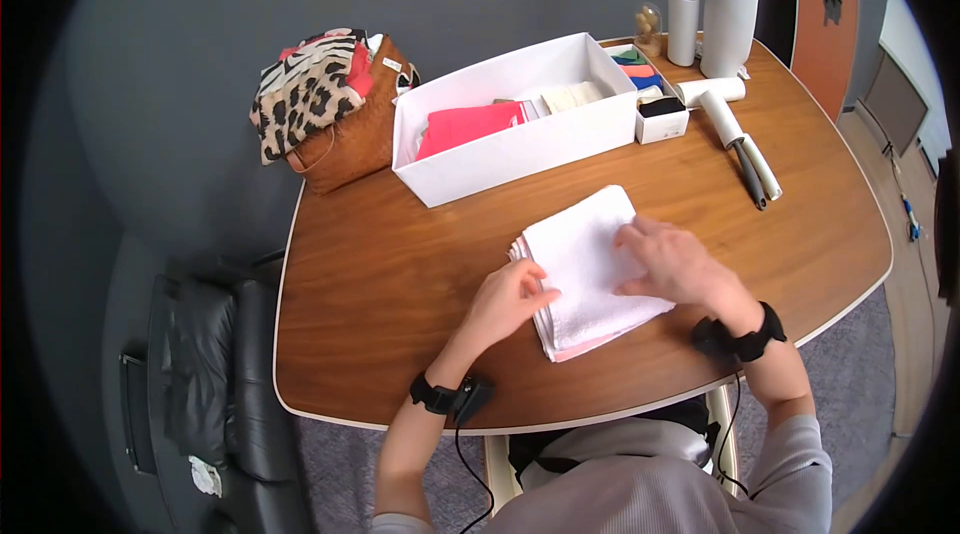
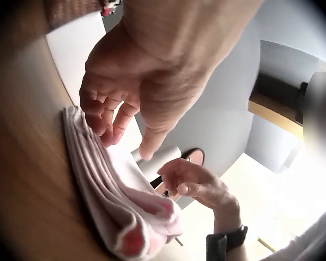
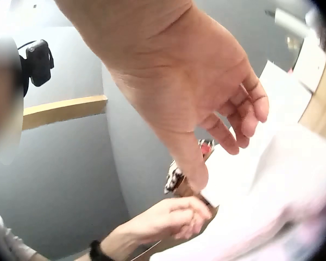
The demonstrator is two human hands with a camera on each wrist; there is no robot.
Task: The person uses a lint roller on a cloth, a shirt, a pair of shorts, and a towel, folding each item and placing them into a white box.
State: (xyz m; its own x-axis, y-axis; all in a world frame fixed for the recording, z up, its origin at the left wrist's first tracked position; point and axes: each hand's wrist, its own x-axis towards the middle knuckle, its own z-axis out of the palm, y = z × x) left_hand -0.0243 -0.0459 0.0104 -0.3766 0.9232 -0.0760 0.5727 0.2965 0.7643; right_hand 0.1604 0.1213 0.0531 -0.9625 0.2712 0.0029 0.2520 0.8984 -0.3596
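Note:
A white towel (image 1: 590, 264) with pink showing at its lower edge lies folded in several layers on the wooden table. Its stacked folds (image 2: 98, 168) face the left wrist camera. At the towel's left edge is my left hand (image 1: 507, 304), fingers loosely bent and nothing held between them. Over the right half of the cloth hovers my right hand (image 1: 680, 264), with thumb and fingers spread apart. From the right wrist, that hand (image 3: 206, 81) shows an empty palm side, with the pale cloth (image 3: 288, 179) below it.
Behind the towel stands a long white box (image 1: 520, 149) holding pink and cream cloths. Next to it is a small white box (image 1: 662, 124) of coloured items. Lint rollers (image 1: 722, 119) lie at right. A brown basket (image 1: 350, 139) with patterned cloth stands back left.

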